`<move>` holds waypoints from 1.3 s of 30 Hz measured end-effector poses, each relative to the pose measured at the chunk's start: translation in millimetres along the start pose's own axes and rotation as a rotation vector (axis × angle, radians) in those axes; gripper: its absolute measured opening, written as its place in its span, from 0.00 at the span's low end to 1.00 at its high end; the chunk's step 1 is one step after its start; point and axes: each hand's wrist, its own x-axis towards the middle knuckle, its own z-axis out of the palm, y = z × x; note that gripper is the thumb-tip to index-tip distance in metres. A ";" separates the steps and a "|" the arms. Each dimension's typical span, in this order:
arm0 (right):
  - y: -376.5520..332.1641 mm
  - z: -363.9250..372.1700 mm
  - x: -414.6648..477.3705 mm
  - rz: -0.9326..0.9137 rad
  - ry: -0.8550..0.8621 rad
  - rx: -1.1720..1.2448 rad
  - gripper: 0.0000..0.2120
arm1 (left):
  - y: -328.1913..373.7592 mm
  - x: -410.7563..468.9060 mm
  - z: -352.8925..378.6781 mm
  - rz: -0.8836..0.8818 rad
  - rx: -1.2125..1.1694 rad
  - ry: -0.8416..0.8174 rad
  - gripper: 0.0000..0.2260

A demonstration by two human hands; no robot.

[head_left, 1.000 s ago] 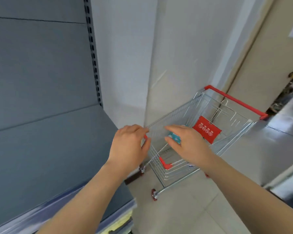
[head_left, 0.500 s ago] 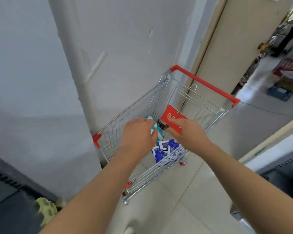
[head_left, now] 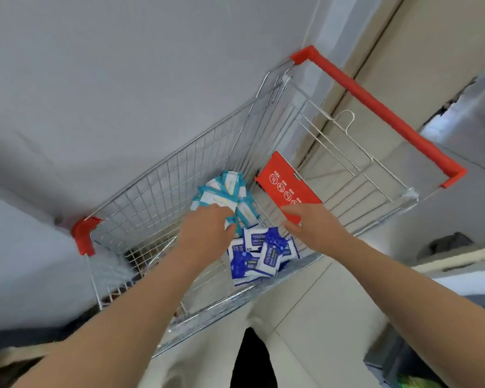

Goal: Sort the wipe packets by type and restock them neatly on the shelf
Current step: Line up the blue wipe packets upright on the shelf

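The wire cart (head_left: 163, 191) stands against a grey wall, its red handle (head_left: 375, 107) on the far side. No shelf is in view from here, so I cannot see anything restocked.

All the stock I can see lies in the cart's basket. It sits in two groups: the pale blue packets (head_left: 224, 189) fanned against the far corner beside the red sign (head_left: 286, 183), and the dark blue packets (head_left: 252, 261) heaped at the near edge. The two groups touch where they meet but do not appear mixed. In my judgement the sorting is largely settled by how they lie, and the carrying and shelving are all left to do.

The left hand (head_left: 205, 236) is down on the lower edge of the pale blue packets. Its fingers (head_left: 219, 212) curl over the top and the thumb sits beneath, which reads as a pinch on that bundle, though blur hides how firm it is.

The right hand (head_left: 319, 222) hangs above the dark blue packets, in front of the red sign. Its fingers are straight and spread, holding nothing.
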 end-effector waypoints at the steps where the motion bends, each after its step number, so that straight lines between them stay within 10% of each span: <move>1: 14.8 7.2 18.4 -0.029 -0.037 -0.013 0.15 | -0.7 13.4 13.3 -0.038 -0.021 -0.011 0.15; 18: 139.6 202.1 217.3 -0.387 -0.664 -0.252 0.30 | -53.8 144.0 263.1 -0.388 -0.446 -0.162 0.14; 33: 171.3 224.8 222.7 -0.311 -0.637 -0.026 0.07 | -45.7 193.3 332.1 -0.092 -0.021 -0.301 0.19; 39: 175.9 238.9 210.6 -0.189 -0.614 -0.046 0.10 | -65.3 171.1 312.8 -0.341 -0.513 -0.102 0.04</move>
